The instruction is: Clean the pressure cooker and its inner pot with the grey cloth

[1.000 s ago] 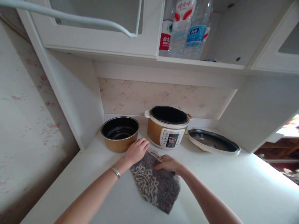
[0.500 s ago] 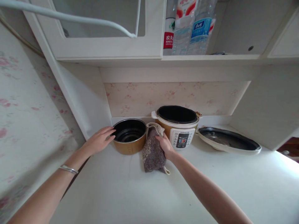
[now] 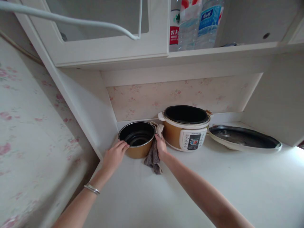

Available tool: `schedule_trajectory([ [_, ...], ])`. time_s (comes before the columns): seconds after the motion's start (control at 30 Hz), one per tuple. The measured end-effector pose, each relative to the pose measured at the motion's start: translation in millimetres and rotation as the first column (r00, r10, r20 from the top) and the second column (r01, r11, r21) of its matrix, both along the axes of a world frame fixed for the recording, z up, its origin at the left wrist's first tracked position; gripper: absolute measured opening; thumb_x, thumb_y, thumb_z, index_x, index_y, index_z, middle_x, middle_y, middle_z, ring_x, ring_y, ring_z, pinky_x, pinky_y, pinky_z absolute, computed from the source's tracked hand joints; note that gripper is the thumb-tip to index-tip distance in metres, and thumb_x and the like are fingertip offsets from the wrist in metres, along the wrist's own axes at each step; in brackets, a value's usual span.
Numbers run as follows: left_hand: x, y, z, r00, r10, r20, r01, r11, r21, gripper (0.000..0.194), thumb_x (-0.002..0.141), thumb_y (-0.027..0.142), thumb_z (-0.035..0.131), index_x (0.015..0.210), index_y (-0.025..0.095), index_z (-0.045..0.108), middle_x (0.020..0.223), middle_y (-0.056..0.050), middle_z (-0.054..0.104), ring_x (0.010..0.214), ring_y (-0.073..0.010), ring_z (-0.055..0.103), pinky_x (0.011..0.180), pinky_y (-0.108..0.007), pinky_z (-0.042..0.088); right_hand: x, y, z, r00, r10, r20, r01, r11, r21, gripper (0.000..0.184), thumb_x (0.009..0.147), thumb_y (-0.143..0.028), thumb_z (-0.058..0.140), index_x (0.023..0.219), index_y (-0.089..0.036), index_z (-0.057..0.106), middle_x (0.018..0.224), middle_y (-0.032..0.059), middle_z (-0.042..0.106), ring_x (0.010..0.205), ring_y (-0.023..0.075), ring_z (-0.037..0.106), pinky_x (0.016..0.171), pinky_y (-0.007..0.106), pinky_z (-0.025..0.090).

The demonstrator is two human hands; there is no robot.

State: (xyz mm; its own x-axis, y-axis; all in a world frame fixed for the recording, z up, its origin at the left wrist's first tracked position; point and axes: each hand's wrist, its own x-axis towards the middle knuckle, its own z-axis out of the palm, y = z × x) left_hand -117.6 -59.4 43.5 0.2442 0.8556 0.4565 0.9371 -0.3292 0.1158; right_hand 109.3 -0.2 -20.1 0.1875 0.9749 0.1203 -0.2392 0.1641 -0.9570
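Note:
A gold inner pot (image 3: 139, 151) with a black inside stands upright on the white counter. My left hand (image 3: 116, 155) has its fingers bent over the pot's front left rim, the thumb not clearly visible. On the pot's right side, my right hand (image 3: 161, 147) is closed on a grey-brown patterned cloth (image 3: 153, 158), which is bunched against the pot's outer wall and hangs down to the counter. Just right of that hand sits the gold and white electric cooker (image 3: 173, 135), uncovered, its control panel facing me.
An oval lid (image 3: 242, 139) lies with its dark inside up, right of the cooker. Overhead, a cabinet door (image 3: 106, 50) and a shelf with several plastic bottles (image 3: 190, 31) overhang the counter (image 3: 190, 196). A white rod (image 3: 95, 22) crosses the upper left.
My left hand has come in to the pot's front left rim. My right hand has brought the cloth leftward against the pot, and the cloth is more bunched. The view has shifted slightly.

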Motion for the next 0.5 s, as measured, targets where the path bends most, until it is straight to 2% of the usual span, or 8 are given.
schedule_trajectory([
  [0.1, 33, -18, 2.3, 0.999, 0.042, 0.006, -0.042, 0.999, 0.024, 0.041, 0.098, 0.041, 0.03, 0.106, 0.024, 0.067, 0.115, -0.005, 0.068, 0.109, -0.0229, 0.062, 0.074, -0.029, 0.054, -2, -10, 0.0, 0.999, -0.003, -0.047, 0.004, 1.0, 0.008, 0.062, 0.088, -0.049, 0.042, 0.146, -0.029, 0.031, 0.139, -0.0022, 0.05, 0.128, 0.02, 0.047, 0.107, 0.037, 0.037],
  [0.2, 45, -26, 6.6, 1.0, -0.016, 0.002, 0.016, 1.0, 0.022, 0.042, 0.098, 0.039, 0.029, 0.115, 0.024, 0.065, 0.125, -0.005, 0.063, 0.11, -0.0227, 0.061, 0.08, -0.031, 0.054, 7, -7, 4.2, 0.998, -0.002, -0.057, 0.003, 1.0, 0.024, 0.059, 0.087, -0.048, 0.044, 0.142, -0.028, 0.037, 0.137, -0.0016, 0.052, 0.126, 0.0197, 0.048, 0.108, 0.036, 0.036],
  [0.27, 35, -22, 10.7, 0.999, -0.054, -0.008, 0.054, 0.998, 0.022, 0.042, 0.098, 0.04, 0.03, 0.122, 0.024, 0.061, 0.133, -0.005, 0.057, 0.111, -0.0222, 0.061, 0.087, -0.033, 0.053, 17, 0, 7.7, 0.999, -0.007, -0.044, 0.007, 1.0, 0.006, 0.057, 0.087, -0.047, 0.046, 0.14, -0.027, 0.042, 0.136, -0.001, 0.053, 0.127, 0.0202, 0.048, 0.108, 0.036, 0.036],
  [0.33, 14, -8, 14.7, 0.997, -0.069, -0.036, 0.07, 0.997, 0.035, 0.043, 0.097, 0.042, 0.032, 0.126, 0.024, 0.06, 0.137, -0.005, 0.054, 0.114, -0.0227, 0.059, 0.095, -0.036, 0.049, 25, 7, 9.7, 1.0, 0.001, -0.022, -0.001, 1.0, -0.013, 0.055, 0.086, -0.046, 0.047, 0.138, -0.027, 0.044, 0.135, -0.0006, 0.055, 0.127, 0.0211, 0.047, 0.108, 0.038, 0.036],
  [0.43, -18, 18, 17.4, 0.977, -0.152, -0.149, 0.155, 0.988, 0.007, 0.044, 0.097, 0.042, 0.033, 0.123, 0.021, 0.062, 0.133, -0.007, 0.058, 0.125, -0.0244, 0.05, 0.107, -0.041, 0.039, 28, 13, 7.4, 0.999, 0.028, -0.023, -0.029, 0.999, -0.03, 0.055, 0.086, -0.046, 0.047, 0.138, -0.027, 0.044, 0.133, -0.0006, 0.056, 0.126, 0.0219, 0.048, 0.107, 0.039, 0.038],
  [0.5, -26, 29, 15.8, 0.959, -0.207, -0.195, 0.202, 0.978, -0.045, 0.044, 0.097, 0.04, 0.032, 0.119, 0.02, 0.064, 0.127, -0.007, 0.061, 0.124, -0.0232, 0.051, 0.106, -0.04, 0.039, 25, 14, 2.7, 0.999, 0.041, 0.025, -0.041, 0.999, -0.002, 0.056, 0.089, -0.048, 0.042, 0.141, -0.027, 0.039, 0.135, -0.0002, 0.054, 0.126, 0.0216, 0.048, 0.107, 0.039, 0.038],
])
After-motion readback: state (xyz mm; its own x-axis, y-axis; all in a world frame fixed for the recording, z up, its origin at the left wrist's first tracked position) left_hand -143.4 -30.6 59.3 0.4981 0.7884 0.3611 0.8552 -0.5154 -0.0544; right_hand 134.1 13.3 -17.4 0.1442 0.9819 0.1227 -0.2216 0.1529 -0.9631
